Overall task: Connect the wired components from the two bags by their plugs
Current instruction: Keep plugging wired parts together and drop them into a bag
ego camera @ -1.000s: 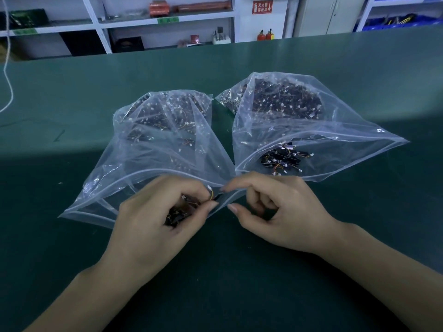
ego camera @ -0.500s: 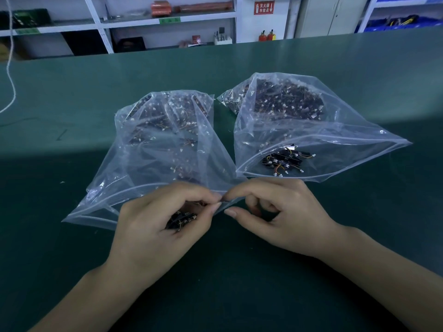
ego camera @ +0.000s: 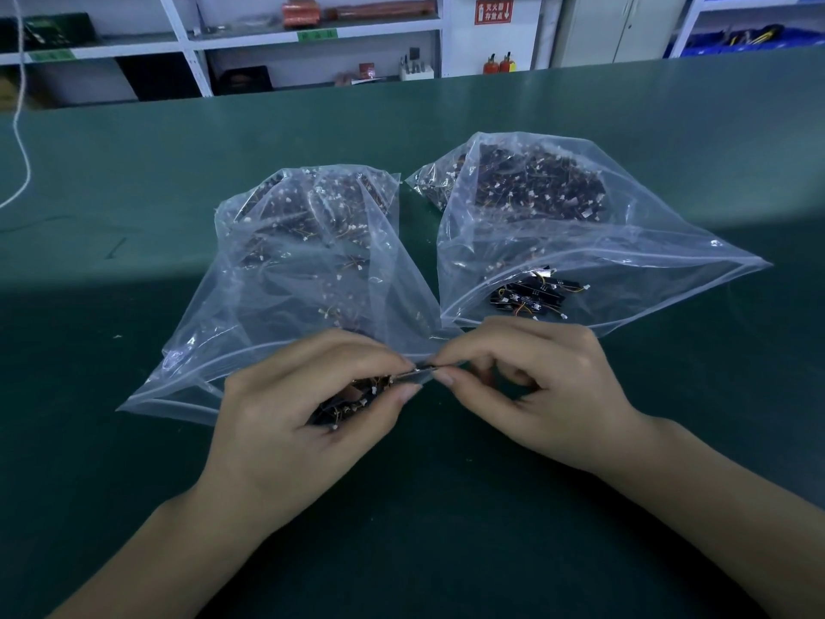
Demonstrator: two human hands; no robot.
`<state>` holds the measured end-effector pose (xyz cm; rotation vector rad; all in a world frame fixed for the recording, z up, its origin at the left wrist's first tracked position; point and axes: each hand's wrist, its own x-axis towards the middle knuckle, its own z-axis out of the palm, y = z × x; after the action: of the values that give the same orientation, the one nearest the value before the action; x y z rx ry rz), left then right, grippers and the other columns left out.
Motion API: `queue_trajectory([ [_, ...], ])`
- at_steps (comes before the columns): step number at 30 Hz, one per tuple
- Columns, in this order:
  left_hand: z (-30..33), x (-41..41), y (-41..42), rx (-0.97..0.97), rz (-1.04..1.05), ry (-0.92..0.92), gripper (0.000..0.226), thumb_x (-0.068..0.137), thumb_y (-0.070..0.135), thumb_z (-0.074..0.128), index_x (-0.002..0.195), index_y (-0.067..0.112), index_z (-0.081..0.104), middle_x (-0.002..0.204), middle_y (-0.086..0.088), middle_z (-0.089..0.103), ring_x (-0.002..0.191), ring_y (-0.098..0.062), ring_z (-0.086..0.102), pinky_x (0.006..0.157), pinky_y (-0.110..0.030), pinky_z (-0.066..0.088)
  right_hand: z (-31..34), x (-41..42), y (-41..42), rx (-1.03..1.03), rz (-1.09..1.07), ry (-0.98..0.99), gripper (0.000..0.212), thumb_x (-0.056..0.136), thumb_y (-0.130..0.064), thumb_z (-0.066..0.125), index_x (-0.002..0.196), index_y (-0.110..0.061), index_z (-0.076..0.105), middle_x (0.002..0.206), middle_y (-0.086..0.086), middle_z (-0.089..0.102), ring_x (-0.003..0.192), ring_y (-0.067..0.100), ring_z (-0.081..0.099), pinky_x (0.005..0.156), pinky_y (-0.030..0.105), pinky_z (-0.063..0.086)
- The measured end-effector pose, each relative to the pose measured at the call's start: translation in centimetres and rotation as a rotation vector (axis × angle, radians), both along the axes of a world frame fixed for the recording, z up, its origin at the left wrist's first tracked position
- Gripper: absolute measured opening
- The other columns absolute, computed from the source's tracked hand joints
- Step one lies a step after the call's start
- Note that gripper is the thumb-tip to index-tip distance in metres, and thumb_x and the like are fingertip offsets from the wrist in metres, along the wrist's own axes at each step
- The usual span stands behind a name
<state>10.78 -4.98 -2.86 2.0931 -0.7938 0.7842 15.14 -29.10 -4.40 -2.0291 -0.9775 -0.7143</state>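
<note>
Two clear plastic bags lie open on the green table, mouths toward me. The left bag [ego camera: 285,279] and the right bag [ego camera: 558,225] both hold many small black wired components with white plugs. A few black boards [ego camera: 531,294] lie near the right bag's mouth. My left hand [ego camera: 303,413] cups a bunch of wired components [ego camera: 348,402] in its palm and pinches a plug at the fingertips. My right hand [ego camera: 527,386] pinches the other end, fingertip to fingertip, just in front of the bags. The pinched plugs [ego camera: 422,373] are mostly hidden by my fingers.
The green table [ego camera: 446,529] stretches wide on all sides. A white cord [ego camera: 20,140] hangs at the far left. Behind the table stand white shelves [ego camera: 312,38] with boxes, and blue bins [ego camera: 736,38] at the right.
My fingertips have closed together between the bags. The short wire and plug seen a second ago are now covered by the pinch. The bags stay where they were.
</note>
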Motion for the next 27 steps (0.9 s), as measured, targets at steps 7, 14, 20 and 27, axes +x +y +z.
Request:
queue_trajectory([
  [7, -0.28, 0.4, -0.05, 0.007, 0.066, -0.007, 0.011, 0.098, 0.021, 0.077, 0.1, 0.011, 0.081, 0.098, 0.006, 0.076, 0.087, -0.007, 0.072, 0.074, -0.02, 0.055, 0.3, -0.23, 0.21, -0.029, 0.008, -0.032, 0.013, 0.101, -0.021, 0.075, 0.098, -0.01, 0.082, 0.083, -0.02, 0.047, 0.066, -0.005, 0.045, 0.064, 0.013, 0.04],
  [14, -0.43, 0.49, -0.06, -0.008, 0.031, 0.01, 0.011, 0.098, 0.017, 0.076, 0.095, 0.006, 0.079, 0.097, 0.002, 0.074, 0.086, -0.014, 0.072, 0.069, -0.025, 0.055, 0.27, -0.29, 0.23, 0.018, -0.019, 0.037, 0.016, 0.099, -0.027, 0.076, 0.096, -0.012, 0.081, 0.077, -0.029, 0.038, 0.061, -0.008, 0.04, 0.066, 0.008, 0.033],
  [20, -0.31, 0.42, -0.07, 0.012, 0.016, 0.03, 0.014, 0.098, 0.018, 0.075, 0.092, 0.007, 0.079, 0.096, 0.002, 0.073, 0.083, -0.014, 0.071, 0.066, -0.027, 0.055, 0.23, -0.33, 0.37, 0.026, -0.038, 0.073, 0.021, 0.099, -0.034, 0.074, 0.096, -0.015, 0.08, 0.077, -0.03, 0.04, 0.06, -0.008, 0.04, 0.062, 0.012, 0.035],
  [27, -0.44, 0.48, 0.06, 0.031, 0.004, 0.035, 0.012, 0.098, 0.018, 0.075, 0.092, 0.008, 0.079, 0.096, 0.002, 0.072, 0.082, -0.017, 0.071, 0.065, -0.027, 0.055, 0.16, -0.27, 0.38, 0.008, -0.019, 0.095, 0.022, 0.102, -0.034, 0.07, 0.094, -0.016, 0.078, 0.078, -0.032, 0.041, 0.06, -0.006, 0.039, 0.063, 0.009, 0.033],
])
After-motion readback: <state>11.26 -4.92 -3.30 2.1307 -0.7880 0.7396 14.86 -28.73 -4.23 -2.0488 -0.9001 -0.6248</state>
